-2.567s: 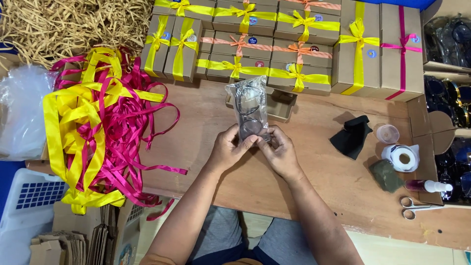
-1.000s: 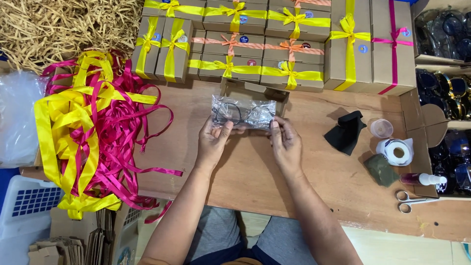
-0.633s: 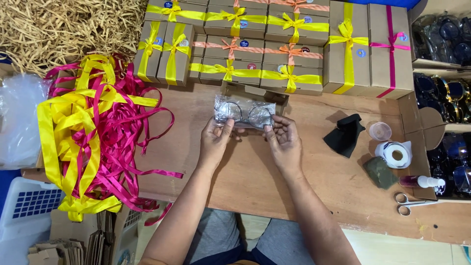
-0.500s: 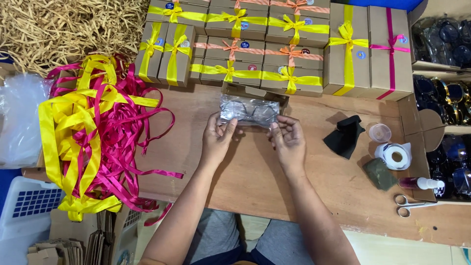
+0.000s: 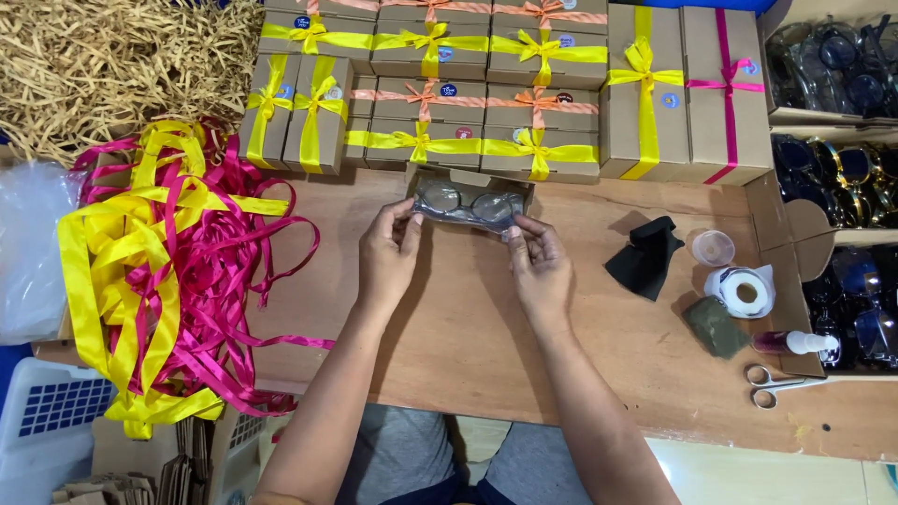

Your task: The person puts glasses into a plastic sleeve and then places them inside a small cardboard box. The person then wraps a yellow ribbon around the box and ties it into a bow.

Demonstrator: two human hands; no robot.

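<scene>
Both hands hold a pair of glasses in a clear plastic wrap (image 5: 468,203), turned sideways above the wooden table (image 5: 449,337). My left hand (image 5: 386,252) grips its left end and my right hand (image 5: 538,264) grips its right end. The wrapped glasses hover at the mouth of a small open cardboard box (image 5: 468,178) that lies just behind them, partly hidden by the wrap.
Rows of kraft gift boxes tied with yellow, orange and pink ribbon (image 5: 486,84) line the back. A tangle of yellow and pink ribbon (image 5: 159,271) lies left, straw filler (image 5: 103,65) behind it. Right: black cloth (image 5: 645,257), sticker roll (image 5: 745,292), small cup (image 5: 713,248), scissors (image 5: 776,385), spray bottle (image 5: 795,342), trays of glasses (image 5: 847,178).
The wrapped glasses were upright in my hands, then turned sideways and moved away from me toward the open box behind them.
</scene>
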